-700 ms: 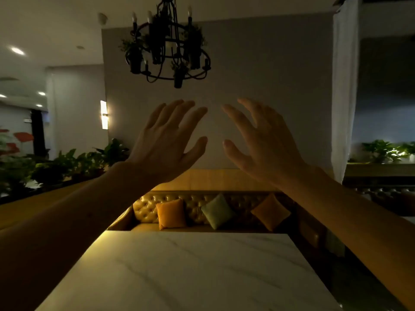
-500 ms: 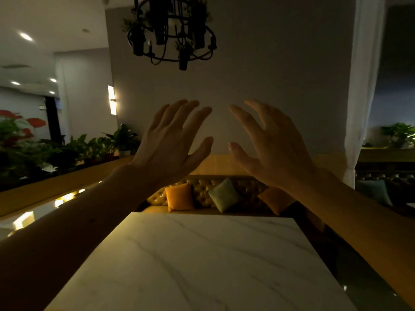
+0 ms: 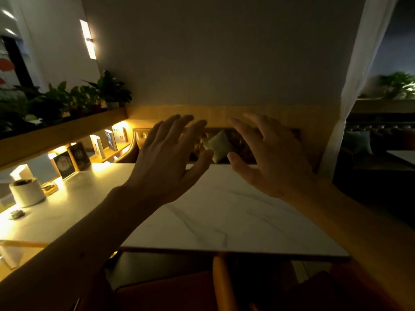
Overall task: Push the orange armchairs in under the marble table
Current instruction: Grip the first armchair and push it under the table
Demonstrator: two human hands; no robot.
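Fingers (image 3: 173, 129) lower now, armchairs (image 3: 170, 292) well below.

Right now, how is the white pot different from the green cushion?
The white pot is round; the green cushion is square, standing on a corner. The pot sits brightly lit on the ledge at left; the cushion lies dim on the sofa beyond the marble table. The pot shows whole; the cushion peeks between the left hand and right hand. Both are pale.
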